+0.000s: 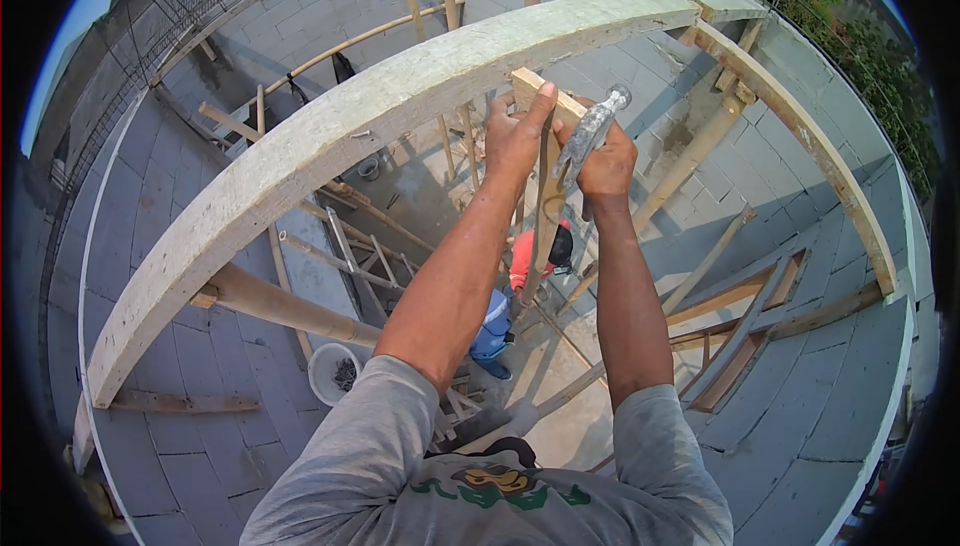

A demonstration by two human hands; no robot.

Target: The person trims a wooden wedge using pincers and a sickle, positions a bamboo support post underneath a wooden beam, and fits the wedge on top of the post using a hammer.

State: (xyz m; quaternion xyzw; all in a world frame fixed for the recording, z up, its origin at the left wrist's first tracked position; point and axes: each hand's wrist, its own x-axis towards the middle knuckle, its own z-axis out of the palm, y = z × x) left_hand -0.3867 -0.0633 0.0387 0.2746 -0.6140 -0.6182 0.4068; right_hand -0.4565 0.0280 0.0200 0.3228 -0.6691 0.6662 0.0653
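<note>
My left hand [514, 144] is closed around the upper end of a narrow wooden board [548, 181], its thumb lying along the side near the top. The board hangs steeply downward between my forearms. My right hand [608, 168] grips a claw hammer [592, 134] right beside the board, with the worn metal head up and the claw pointing down toward me. Its handle is mostly hidden by my hand. Just beyond both hands runs a long wooden beam [400, 81], and the board's top overlaps its lower edge in this view.
Far below, a person in a red top [522, 256] and blue trousers stands near the board's lower end. A white bucket [333, 374] of nails sits at lower left. Bamboo poles [290, 306] prop the beams, and grey block walls [800, 426] surround the space.
</note>
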